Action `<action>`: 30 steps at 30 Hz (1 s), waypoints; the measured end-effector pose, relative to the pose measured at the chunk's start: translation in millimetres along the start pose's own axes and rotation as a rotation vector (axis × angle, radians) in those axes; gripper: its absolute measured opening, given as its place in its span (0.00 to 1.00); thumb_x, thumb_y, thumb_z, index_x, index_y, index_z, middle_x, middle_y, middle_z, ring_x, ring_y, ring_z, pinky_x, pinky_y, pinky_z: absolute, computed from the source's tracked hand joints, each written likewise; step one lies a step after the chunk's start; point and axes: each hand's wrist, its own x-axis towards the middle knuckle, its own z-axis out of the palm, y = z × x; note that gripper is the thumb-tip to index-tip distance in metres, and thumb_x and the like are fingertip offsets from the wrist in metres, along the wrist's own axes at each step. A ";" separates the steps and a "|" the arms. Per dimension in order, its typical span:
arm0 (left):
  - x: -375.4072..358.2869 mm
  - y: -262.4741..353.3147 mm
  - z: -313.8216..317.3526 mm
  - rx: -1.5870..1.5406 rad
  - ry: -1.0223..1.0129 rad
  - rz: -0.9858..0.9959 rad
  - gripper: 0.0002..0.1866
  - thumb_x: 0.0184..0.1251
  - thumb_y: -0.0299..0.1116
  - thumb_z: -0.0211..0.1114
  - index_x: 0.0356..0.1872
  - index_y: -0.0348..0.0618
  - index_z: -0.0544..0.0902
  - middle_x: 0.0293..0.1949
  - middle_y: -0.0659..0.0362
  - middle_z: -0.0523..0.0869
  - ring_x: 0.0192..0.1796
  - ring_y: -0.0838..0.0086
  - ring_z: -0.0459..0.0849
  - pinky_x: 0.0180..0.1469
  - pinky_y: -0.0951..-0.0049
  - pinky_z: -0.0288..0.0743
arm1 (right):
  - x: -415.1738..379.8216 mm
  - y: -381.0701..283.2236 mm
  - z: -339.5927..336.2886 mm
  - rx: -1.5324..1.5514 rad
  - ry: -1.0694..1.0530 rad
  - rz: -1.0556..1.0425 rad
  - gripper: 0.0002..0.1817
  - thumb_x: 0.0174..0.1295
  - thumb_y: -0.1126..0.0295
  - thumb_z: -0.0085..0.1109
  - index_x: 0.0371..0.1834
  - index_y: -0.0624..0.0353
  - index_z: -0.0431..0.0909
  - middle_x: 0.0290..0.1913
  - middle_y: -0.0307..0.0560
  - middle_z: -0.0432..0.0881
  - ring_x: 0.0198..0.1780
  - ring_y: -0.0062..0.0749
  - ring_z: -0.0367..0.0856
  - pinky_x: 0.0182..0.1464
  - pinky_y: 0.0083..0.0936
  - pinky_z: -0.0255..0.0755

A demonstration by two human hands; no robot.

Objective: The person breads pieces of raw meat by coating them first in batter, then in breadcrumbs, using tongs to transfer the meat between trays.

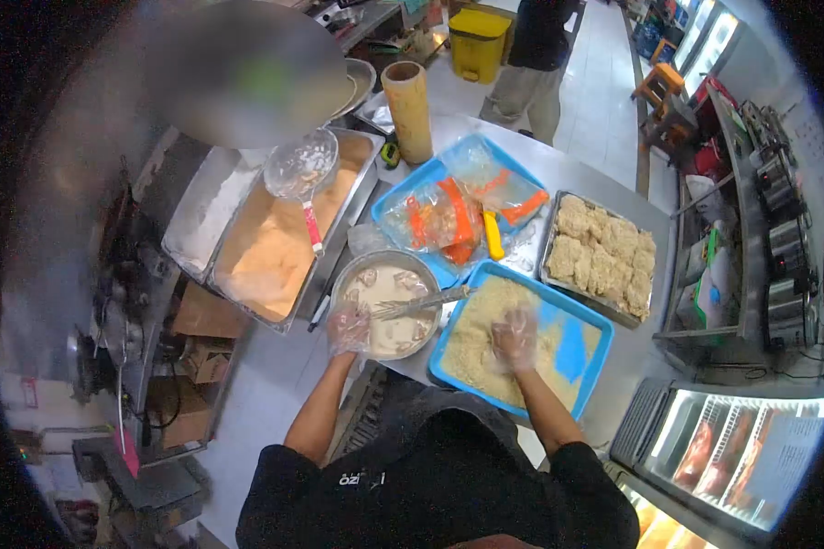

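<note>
My left hand [348, 328], in a clear plastic glove, is at the left side of a metal bowl [435, 343] of milky batter. Its fingers reach over the rim, loosely apart, and I see nothing held in them. Pale pieces [414, 282] lie in the batter, and a wire whisk [421, 302] rests across the bowl. My right hand [516, 337], gloved too, lies palm down on breadcrumbs [471, 343] in a blue tray [601, 361]. Its fingers are spread on the crumbs; anything under the palm is hidden.
A metal tray of crumb-coated pieces [604, 247] stands right. Behind are a blue tray with plastic bags [430, 215], a yellow handle [493, 235] and an upright cylinder [407, 110]. Left are a pan of orange powder [270, 261] and a red-handled strainer [309, 215]. A person [536, 64] stands beyond.
</note>
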 end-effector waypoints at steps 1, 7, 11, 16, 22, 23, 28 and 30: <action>0.7 -18.2 13.6 0.145 0.040 0.064 0.11 0.54 0.38 0.60 0.32 0.42 0.79 0.25 0.50 0.80 0.28 0.58 0.78 0.32 0.61 0.72 | -8.7 4.9 11.2 -0.085 -0.019 -0.046 0.15 0.53 0.58 0.50 0.30 0.58 0.77 0.41 0.51 0.78 0.50 0.46 0.70 0.56 0.47 0.56; 5.4 -20.7 16.0 0.091 -0.042 -0.038 0.15 0.52 0.44 0.59 0.31 0.42 0.80 0.25 0.49 0.80 0.28 0.57 0.80 0.31 0.59 0.72 | -12.6 24.3 22.3 -0.107 -0.194 -0.160 0.15 0.53 0.58 0.47 0.32 0.57 0.78 0.42 0.49 0.75 0.53 0.46 0.67 0.56 0.52 0.53; 2.7 -24.6 23.0 0.029 0.026 -0.017 0.15 0.52 0.44 0.60 0.31 0.42 0.80 0.26 0.50 0.81 0.27 0.57 0.80 0.31 0.59 0.72 | 3.3 17.0 13.0 -0.053 -0.156 -0.092 0.16 0.52 0.58 0.46 0.32 0.58 0.78 0.41 0.50 0.73 0.51 0.47 0.67 0.55 0.50 0.54; -1.9 -21.5 17.6 0.072 -0.068 -0.068 0.17 0.52 0.42 0.60 0.40 0.43 0.80 0.27 0.51 0.82 0.28 0.56 0.80 0.34 0.60 0.74 | -11.4 -17.6 14.3 -0.017 -0.274 -0.010 0.19 0.50 0.56 0.49 0.35 0.61 0.76 0.45 0.54 0.71 0.52 0.51 0.65 0.55 0.49 0.55; 3.8 -30.0 21.1 0.250 0.021 0.044 0.18 0.51 0.40 0.61 0.42 0.42 0.80 0.30 0.52 0.82 0.32 0.57 0.81 0.35 0.61 0.75 | -21.9 -49.3 -1.0 0.006 -0.313 -0.085 0.29 0.53 0.53 0.46 0.53 0.64 0.70 0.58 0.58 0.66 0.62 0.56 0.57 0.65 0.52 0.43; 0.7 -55.7 36.8 0.300 0.026 0.092 0.18 0.52 0.41 0.60 0.43 0.42 0.80 0.30 0.52 0.83 0.32 0.57 0.81 0.36 0.61 0.75 | -27.7 -51.0 2.5 0.105 -0.372 -0.043 0.31 0.53 0.53 0.46 0.56 0.64 0.68 0.58 0.59 0.65 0.62 0.56 0.56 0.66 0.52 0.42; -1.4 -46.7 37.1 -0.098 -0.155 -0.080 0.24 0.59 0.41 0.53 0.59 0.54 0.69 0.54 0.55 0.74 0.53 0.63 0.74 0.49 0.63 0.72 | -35.9 -6.8 55.4 -0.084 -0.180 0.029 0.26 0.58 0.57 0.44 0.55 0.63 0.67 0.53 0.54 0.69 0.58 0.50 0.62 0.63 0.47 0.52; 1.8 -23.7 13.7 0.301 -0.254 -0.068 0.24 0.57 0.46 0.55 0.55 0.52 0.71 0.50 0.51 0.74 0.51 0.58 0.74 0.49 0.60 0.71 | -14.9 3.7 -11.0 0.283 0.053 0.172 0.19 0.55 0.65 0.53 0.49 0.62 0.70 0.47 0.58 0.72 0.50 0.49 0.68 0.56 0.39 0.59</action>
